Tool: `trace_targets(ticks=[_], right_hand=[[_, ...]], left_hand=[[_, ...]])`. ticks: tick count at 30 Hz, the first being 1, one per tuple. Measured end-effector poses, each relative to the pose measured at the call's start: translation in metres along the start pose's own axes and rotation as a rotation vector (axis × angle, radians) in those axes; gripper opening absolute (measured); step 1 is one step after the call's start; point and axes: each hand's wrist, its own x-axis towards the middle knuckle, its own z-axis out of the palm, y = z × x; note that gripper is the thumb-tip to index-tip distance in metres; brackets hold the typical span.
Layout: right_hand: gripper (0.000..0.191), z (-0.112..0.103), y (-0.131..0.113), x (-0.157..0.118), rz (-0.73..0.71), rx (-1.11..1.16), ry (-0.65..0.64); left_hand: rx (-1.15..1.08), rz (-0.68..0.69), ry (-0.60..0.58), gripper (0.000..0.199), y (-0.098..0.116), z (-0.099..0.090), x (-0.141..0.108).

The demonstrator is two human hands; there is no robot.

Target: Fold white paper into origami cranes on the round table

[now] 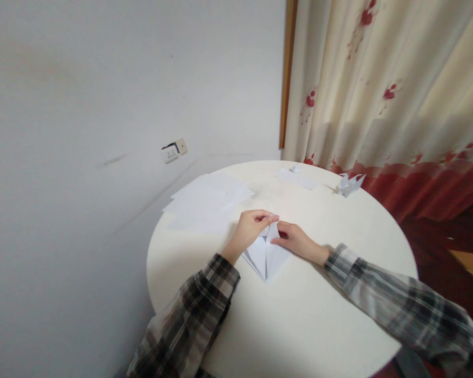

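A sheet of folded white paper [274,260] lies on the round white table [319,310], its lower point turned toward me and a slit running up its middle. My left hand [252,226] pinches the raised far tip of the paper between thumb and fingers. On the right edge, my right hand [297,239] has its thumb and curled fingers closed around a flap. Parts of the paper's far end are hidden behind my fingers.
Loose white sheets [208,199] overlap at the table's far left. At the back stand a folded paper crane [350,185] and a smaller folded piece [295,168] beside a paper strip [297,179]. A wall with a socket [169,153] borders the left; a curtain [378,105] hangs behind.
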Motion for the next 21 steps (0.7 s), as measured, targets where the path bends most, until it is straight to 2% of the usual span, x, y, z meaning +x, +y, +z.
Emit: trace_targets(ticks=[21], right_hand=[[0.024, -0.0005, -0.0005, 0.0003, 0.020, -0.027, 0.005]], left_hand=[[-0.084, -0.027, -0.012, 0.021, 0.0049, 0.0012, -0.0020]])
